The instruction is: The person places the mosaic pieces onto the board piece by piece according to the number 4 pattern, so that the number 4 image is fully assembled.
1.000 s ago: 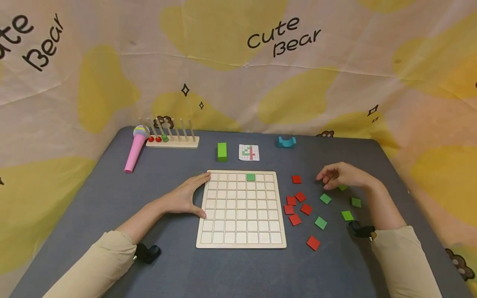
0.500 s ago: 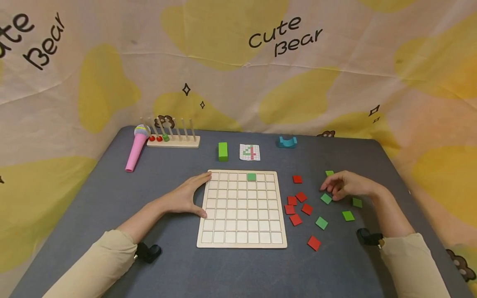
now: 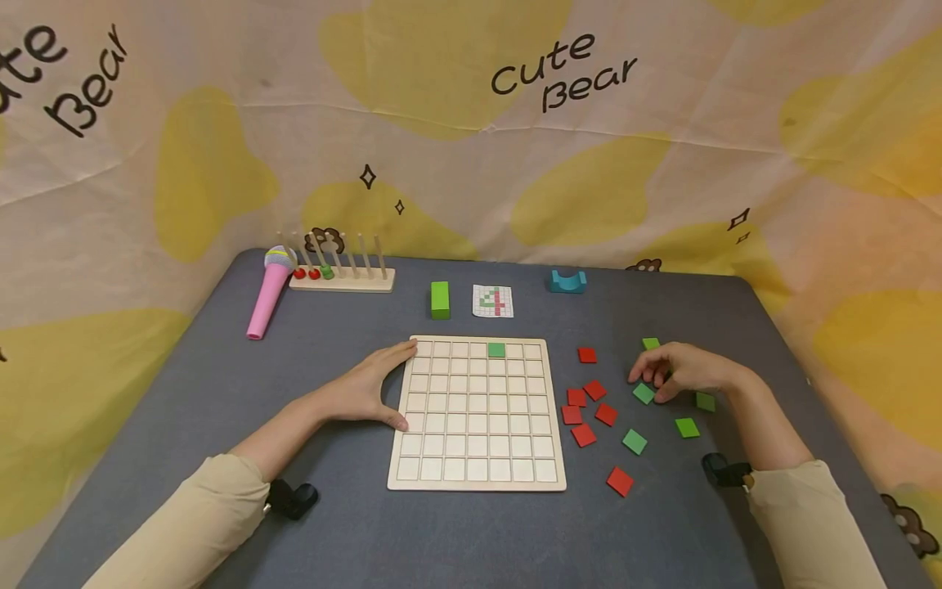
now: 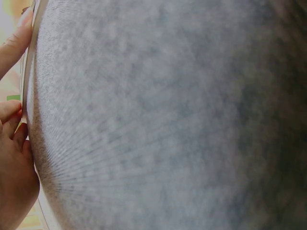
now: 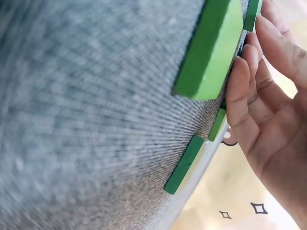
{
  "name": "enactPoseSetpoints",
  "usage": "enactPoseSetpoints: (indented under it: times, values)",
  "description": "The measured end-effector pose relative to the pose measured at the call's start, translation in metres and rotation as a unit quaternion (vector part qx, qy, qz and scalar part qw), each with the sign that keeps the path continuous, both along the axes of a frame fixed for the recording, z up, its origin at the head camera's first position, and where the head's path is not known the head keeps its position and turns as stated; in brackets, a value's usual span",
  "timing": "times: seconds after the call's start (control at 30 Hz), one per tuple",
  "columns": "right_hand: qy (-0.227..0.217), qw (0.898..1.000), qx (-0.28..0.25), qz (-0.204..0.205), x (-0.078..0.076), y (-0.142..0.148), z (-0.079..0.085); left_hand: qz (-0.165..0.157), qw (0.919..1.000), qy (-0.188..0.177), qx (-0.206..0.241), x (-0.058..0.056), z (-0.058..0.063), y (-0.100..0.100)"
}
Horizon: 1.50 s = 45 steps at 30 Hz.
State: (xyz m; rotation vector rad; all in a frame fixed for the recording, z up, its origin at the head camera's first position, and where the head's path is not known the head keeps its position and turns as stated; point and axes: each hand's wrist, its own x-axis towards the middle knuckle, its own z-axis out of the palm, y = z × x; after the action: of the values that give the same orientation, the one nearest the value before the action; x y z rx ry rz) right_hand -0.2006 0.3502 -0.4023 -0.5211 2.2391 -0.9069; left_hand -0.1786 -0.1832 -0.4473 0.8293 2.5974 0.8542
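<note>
In the head view a pale board of square cells (image 3: pixel 458 405) lies on the table, one green tile (image 3: pixel 496 350) in its top row. My left hand (image 3: pixel 361 388) rests at the board's left edge, thumb and fingers spread, fingertips at the upper left corner. Low over the loose tiles on the right is my right hand (image 3: pixel 684 366), fingers loosely bent. A green square tile (image 3: pixel 643 393) lies flat beside its thumb and fingertips; whether they touch it I cannot tell. The right wrist view has thumb and fingers apart near another view of green tiles (image 5: pixel 184 165).
Several red tiles (image 3: pixel 584 434) lie between board and right hand, with more green tiles (image 3: pixel 688 428) around. Along the back are a pink toy microphone (image 3: pixel 266 303), a peg rack (image 3: pixel 353 282), a green block (image 3: pixel 439 300), a pattern card (image 3: pixel 492 301) and a blue curved block (image 3: pixel 567 282).
My right hand has moved slightly toward me, off one green tile at the back that now shows, and down to another beside its thumb. The left hand has stayed on the board's edge.
</note>
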Motion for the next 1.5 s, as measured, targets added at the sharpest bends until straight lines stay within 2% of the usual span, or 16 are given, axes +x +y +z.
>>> enactPoseSetpoints:
  times: [0.5,0.83,1.03,1.5]
  values:
    - [0.005,1.0,0.017,-0.009,0.002,-0.007,0.004,0.002,1.0,0.001,0.003,0.001,-0.004,-0.001]
    - [0.053,0.997,0.052,-0.014,0.003,-0.011,0.005,0.003,1.0,0.005,0.003,0.0,-0.002,-0.001]
    - [0.063,0.996,0.063,-0.026,0.003,-0.014,0.008,0.004,1.0,0.003,0.003,0.0,-0.001,0.0]
    - [0.078,0.996,0.03,-0.045,-0.008,-0.025,0.013,0.0,1.0,0.007,0.001,0.0,-0.001,-0.001]
